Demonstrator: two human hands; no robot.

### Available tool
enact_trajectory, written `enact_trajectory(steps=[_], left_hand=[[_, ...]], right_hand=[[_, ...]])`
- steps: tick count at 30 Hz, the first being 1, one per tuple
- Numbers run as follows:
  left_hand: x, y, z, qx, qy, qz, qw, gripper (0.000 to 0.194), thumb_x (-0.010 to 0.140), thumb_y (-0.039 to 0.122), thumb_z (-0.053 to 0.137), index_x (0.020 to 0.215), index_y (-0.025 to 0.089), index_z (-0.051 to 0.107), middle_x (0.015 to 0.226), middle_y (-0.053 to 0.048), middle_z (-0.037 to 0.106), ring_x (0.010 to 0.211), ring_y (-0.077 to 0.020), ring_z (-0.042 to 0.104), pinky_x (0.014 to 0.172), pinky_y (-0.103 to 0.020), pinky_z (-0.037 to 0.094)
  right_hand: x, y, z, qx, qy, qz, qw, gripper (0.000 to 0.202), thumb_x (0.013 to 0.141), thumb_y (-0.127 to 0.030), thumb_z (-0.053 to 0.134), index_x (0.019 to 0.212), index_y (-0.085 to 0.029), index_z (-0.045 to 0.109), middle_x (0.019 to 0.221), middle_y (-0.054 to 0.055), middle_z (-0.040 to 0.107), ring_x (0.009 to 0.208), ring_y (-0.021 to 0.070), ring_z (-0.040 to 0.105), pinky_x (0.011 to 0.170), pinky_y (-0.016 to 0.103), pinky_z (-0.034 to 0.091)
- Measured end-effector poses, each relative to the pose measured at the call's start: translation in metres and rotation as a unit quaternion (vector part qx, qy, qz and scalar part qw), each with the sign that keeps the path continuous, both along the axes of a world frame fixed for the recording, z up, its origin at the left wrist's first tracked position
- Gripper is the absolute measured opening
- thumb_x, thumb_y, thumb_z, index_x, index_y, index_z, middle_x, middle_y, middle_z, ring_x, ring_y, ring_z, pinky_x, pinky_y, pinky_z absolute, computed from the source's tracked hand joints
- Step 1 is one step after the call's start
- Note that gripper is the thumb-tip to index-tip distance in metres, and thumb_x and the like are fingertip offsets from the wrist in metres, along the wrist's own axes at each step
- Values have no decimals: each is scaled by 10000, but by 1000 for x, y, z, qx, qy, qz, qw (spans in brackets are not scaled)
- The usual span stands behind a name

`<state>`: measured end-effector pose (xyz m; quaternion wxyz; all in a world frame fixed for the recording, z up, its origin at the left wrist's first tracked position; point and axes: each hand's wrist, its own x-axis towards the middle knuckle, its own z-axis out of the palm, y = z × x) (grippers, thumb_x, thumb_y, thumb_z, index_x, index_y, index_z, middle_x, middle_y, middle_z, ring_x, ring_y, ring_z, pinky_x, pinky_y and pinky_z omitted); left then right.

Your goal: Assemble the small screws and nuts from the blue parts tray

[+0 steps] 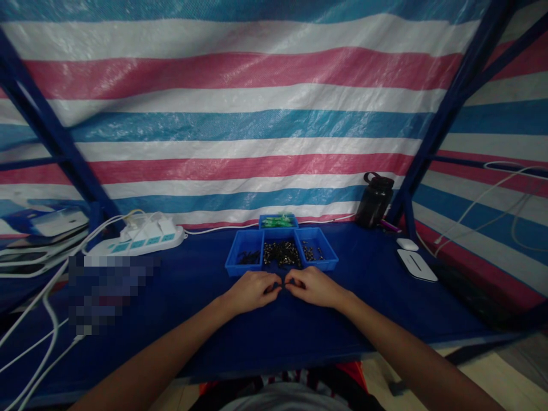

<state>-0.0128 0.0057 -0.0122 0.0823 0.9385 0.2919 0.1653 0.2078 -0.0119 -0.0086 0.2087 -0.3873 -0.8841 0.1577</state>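
Just in front of the blue bins, my left hand is closed in a pinch, its fingertips on something small and dark that I cannot make out. Facing it almost tip to tip, my right hand pinches too, and what lies between its fingers is too small to name. Beyond them, the middle bin holds a heap of small dark and metallic parts. Dark pieces lie in the left blue bin; a few small metallic parts are in the right blue bin. Green items fill the rear bin.
A white power strip with plugs and cables sits at the left, near stacked devices. A black bottle stands at the back right. A white flat box and a small white case lie on the blue table.
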Motion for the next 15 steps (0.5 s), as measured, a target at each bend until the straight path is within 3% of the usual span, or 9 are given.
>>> enact_trajectory(steps=[5,15], left_hand=[[1,0,-3,-7,14,-12,1000,100,876,218,530,909,181,616,693,17,614,642,-124,585,579,-203,361],[1,-1,-2,-9,23,-19,1000,124,909,235,501,952,185,605,725,9,622,686,-133,602,607,-207,372]], right_hand=[[-2,-2,-1,-6,21,29,999,146,863,-259,567,959,-178,642,572,-53,553,509,84,497,518,191,292],[0,0,-5,-12,28,48,998,149,865,-237,564,982,-185,639,590,-52,562,524,87,510,534,192,311]])
